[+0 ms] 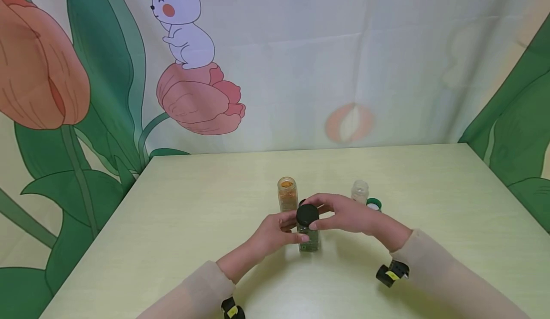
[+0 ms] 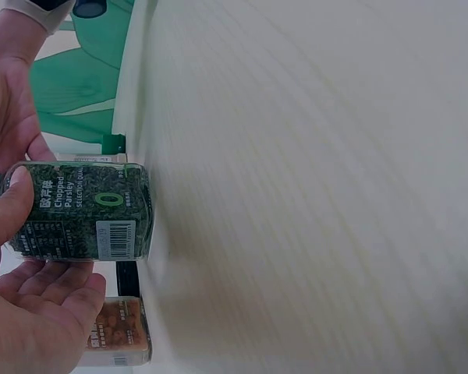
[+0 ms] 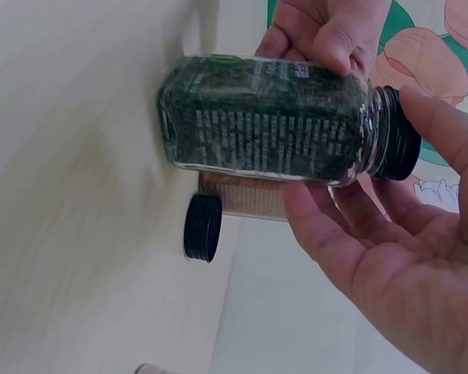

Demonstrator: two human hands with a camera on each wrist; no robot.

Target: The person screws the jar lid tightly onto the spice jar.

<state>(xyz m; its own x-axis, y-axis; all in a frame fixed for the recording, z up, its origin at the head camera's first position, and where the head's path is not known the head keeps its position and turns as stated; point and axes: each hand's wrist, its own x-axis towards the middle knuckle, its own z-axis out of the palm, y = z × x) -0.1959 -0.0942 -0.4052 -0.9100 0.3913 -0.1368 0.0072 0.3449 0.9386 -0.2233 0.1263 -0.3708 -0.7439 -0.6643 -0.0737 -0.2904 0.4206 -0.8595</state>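
A glass jar of chopped parsley [image 1: 308,241] stands upright on the table, close in front of me. My left hand [image 1: 275,235] holds its body, the thumb across the label side [image 2: 86,210] and the fingers behind. The jar's black lid [image 3: 399,134] sits on its neck. At that lid, my right hand [image 1: 345,214] pinches with thumb and fingertips from the right. Just behind stands an uncapped jar of orange seasoning [image 1: 287,195]. A loose black lid [image 3: 203,227] lies on the table beside it, mostly hidden by the parsley jar in the head view.
Behind my right hand stands a small clear jar [image 1: 359,190], partly covered by the hand. A green lid [image 1: 374,203] is next to it. The pale table [image 1: 206,190] ends at a printed cloth backdrop [image 1: 279,70].
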